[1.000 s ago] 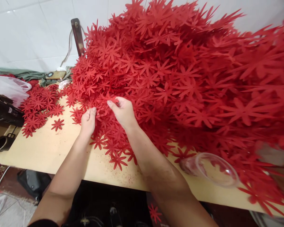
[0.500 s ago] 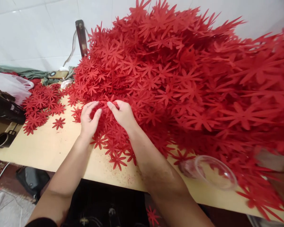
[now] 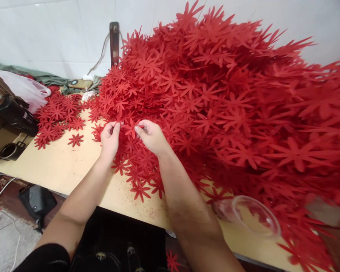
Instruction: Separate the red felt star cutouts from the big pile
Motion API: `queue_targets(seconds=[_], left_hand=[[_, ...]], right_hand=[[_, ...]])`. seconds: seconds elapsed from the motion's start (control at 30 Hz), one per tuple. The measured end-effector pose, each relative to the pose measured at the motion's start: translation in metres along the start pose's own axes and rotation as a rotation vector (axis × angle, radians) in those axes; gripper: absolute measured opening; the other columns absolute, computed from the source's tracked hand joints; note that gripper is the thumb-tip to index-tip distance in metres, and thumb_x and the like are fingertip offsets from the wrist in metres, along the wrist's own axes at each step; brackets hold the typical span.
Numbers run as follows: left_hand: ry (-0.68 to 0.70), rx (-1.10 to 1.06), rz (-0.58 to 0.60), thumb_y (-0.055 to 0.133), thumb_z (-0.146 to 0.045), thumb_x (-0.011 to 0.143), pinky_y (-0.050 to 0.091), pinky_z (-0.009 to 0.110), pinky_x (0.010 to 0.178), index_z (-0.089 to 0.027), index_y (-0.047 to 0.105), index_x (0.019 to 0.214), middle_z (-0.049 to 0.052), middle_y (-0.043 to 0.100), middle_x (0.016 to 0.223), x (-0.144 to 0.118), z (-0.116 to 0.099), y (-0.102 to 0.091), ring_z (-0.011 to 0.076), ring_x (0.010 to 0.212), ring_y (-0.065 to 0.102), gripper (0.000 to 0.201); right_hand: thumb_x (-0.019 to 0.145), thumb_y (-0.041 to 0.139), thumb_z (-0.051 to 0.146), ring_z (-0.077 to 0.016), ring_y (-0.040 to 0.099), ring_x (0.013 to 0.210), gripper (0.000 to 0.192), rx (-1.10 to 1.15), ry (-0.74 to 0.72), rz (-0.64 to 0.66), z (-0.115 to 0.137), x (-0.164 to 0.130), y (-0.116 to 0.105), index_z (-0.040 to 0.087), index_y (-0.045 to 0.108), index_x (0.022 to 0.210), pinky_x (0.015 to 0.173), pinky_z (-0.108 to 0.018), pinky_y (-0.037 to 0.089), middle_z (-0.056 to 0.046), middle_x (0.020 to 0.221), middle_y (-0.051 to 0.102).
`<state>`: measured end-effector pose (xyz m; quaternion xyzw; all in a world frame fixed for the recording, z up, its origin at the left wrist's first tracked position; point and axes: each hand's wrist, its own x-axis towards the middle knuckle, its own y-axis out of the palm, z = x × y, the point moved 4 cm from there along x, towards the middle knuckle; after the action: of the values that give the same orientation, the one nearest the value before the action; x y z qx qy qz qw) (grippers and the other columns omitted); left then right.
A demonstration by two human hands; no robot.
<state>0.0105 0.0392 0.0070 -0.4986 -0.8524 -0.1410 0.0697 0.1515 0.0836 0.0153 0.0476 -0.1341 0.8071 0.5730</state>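
In the head view a red flower-shaped cutout with narrow petals (image 3: 129,130) is held up between my two hands, in front of a big heap of the same cutouts (image 3: 187,87). My right hand (image 3: 151,138) pinches it by a petal on its right side. My left hand (image 3: 110,138) is closed, with thumb and forefinger together at the tip of a petal on the left. Whatever lies inside the curled left fingers is hidden. Just below the hands, loose red cutouts spread over the pale tabletop (image 3: 65,166).
A smaller pile of red cutouts (image 3: 56,117) lies at the left, with one single cutout (image 3: 75,140) beside it. Further left are a black flask (image 3: 15,113), a dark cup (image 3: 10,151) and a white plastic bag (image 3: 31,88). A clear plastic tub (image 3: 256,217) lies at the right front.
My left hand's fingers have closed from a looser, spread pose into a pinch. The cutout between the hands now shows more of its face. The camera view has shifted slightly.
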Motion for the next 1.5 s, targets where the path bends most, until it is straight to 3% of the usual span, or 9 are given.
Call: queue_targets(seconds=[0.07, 0.23, 0.4, 0.63, 0.8, 1.1, 1.3, 1.4, 1.5], left_hand=[[0.048, 0.040, -0.046, 0.058, -0.026, 0.079, 0.047, 0.027, 0.087, -0.018, 0.060, 0.086, 0.004, 0.066, 0.091, 0.005, 0.003, -0.005, 0.0120, 0.085, 0.061, 0.011], [0.223, 0.288, -0.098, 0.056, -0.001, 0.063, 0.040, 0.032, 0.103, -0.020, 0.058, 0.114, 0.009, 0.054, 0.127, 0.007, 0.000, -0.013, 0.0180, 0.118, 0.051, 0.054], [0.231, 0.282, 0.135, 0.050, -0.011, 0.076, 0.043, 0.034, 0.100, -0.019, 0.068, 0.092, 0.005, 0.068, 0.100, -0.006, -0.021, 0.007, 0.0165, 0.100, 0.061, 0.026], [-0.111, 0.009, 0.264, 0.069, -0.025, 0.074, 0.046, 0.026, 0.082, -0.017, 0.069, 0.082, 0.002, 0.070, 0.084, 0.001, -0.015, 0.034, 0.0125, 0.080, 0.062, 0.012], [-0.178, -0.036, 0.175, 0.064, -0.009, 0.073, 0.041, 0.020, 0.066, -0.015, 0.060, 0.059, -0.004, 0.056, 0.058, 0.013, -0.013, 0.037, 0.0071, 0.058, 0.048, 0.016], [-0.164, -0.133, -0.045, 0.058, -0.018, 0.077, 0.042, 0.020, 0.061, -0.019, 0.052, 0.066, -0.005, 0.049, 0.060, 0.038, -0.005, 0.016, 0.0072, 0.055, 0.045, 0.013], [0.107, 0.452, 0.023, 0.061, -0.002, 0.060, 0.033, 0.040, 0.109, -0.015, 0.064, 0.094, 0.010, 0.060, 0.116, 0.059, -0.011, 0.022, 0.0245, 0.120, 0.050, 0.037], [0.261, 0.684, 0.138, 0.049, -0.004, 0.068, 0.035, 0.039, 0.109, -0.018, 0.067, 0.095, 0.006, 0.063, 0.116, 0.056, -0.020, 0.020, 0.0213, 0.118, 0.054, 0.035], [0.323, 0.862, 0.182, 0.042, -0.007, 0.076, 0.042, 0.033, 0.102, -0.017, 0.068, 0.095, 0.004, 0.068, 0.105, 0.047, -0.029, -0.012, 0.0172, 0.105, 0.060, 0.034]], right_hand=[[0.078, 0.051, 0.035, -0.0113, 0.045, 0.057, 0.016, -0.092, -0.023, -0.069, -0.002, 0.001, -0.006, 0.020, 0.050, 0.074, 0.061, -0.028, 0.036, 0.004, 0.059, 0.048], [0.081, 0.044, 0.032, -0.0151, 0.042, 0.063, 0.015, -0.346, -0.058, -0.219, 0.007, -0.001, -0.014, 0.023, 0.041, 0.070, 0.069, -0.031, 0.035, 0.001, 0.061, 0.044], [0.084, 0.040, 0.036, -0.0162, 0.040, 0.065, 0.021, -0.410, -0.143, -0.215, 0.015, -0.003, -0.007, 0.024, 0.035, 0.067, 0.068, -0.030, 0.034, -0.001, 0.065, 0.047], [0.081, 0.047, 0.044, -0.0126, 0.037, 0.060, 0.027, -0.297, -0.135, -0.174, 0.013, -0.003, -0.007, 0.022, 0.041, 0.066, 0.062, -0.027, 0.031, 0.001, 0.062, 0.046], [0.082, 0.044, 0.050, -0.0125, 0.042, 0.064, 0.031, -0.086, -0.109, -0.091, 0.006, 0.000, -0.001, 0.022, 0.041, 0.070, 0.066, -0.028, 0.036, 0.003, 0.064, 0.044], [0.076, 0.054, 0.046, -0.0094, 0.038, 0.055, 0.028, 0.002, -0.074, -0.157, 0.006, 0.002, -0.009, 0.021, 0.043, 0.068, 0.059, -0.028, 0.037, 0.005, 0.060, 0.041], [0.073, 0.058, 0.034, -0.0186, 0.058, 0.089, 0.028, -0.113, -0.118, -0.251, -0.003, 0.004, -0.029, 0.018, 0.060, 0.097, 0.082, -0.038, 0.050, -0.010, 0.104, 0.058], [0.073, 0.059, 0.030, -0.0267, 0.053, 0.113, 0.036, -0.354, -0.177, -0.299, 0.000, -0.001, -0.037, 0.020, 0.064, 0.107, 0.092, -0.047, 0.049, -0.013, 0.122, 0.054], [0.077, 0.057, 0.030, -0.0265, 0.055, 0.111, 0.029, -0.454, -0.245, -0.357, 0.012, -0.008, -0.040, 0.022, 0.067, 0.102, 0.088, -0.046, 0.051, -0.012, 0.116, 0.058]])
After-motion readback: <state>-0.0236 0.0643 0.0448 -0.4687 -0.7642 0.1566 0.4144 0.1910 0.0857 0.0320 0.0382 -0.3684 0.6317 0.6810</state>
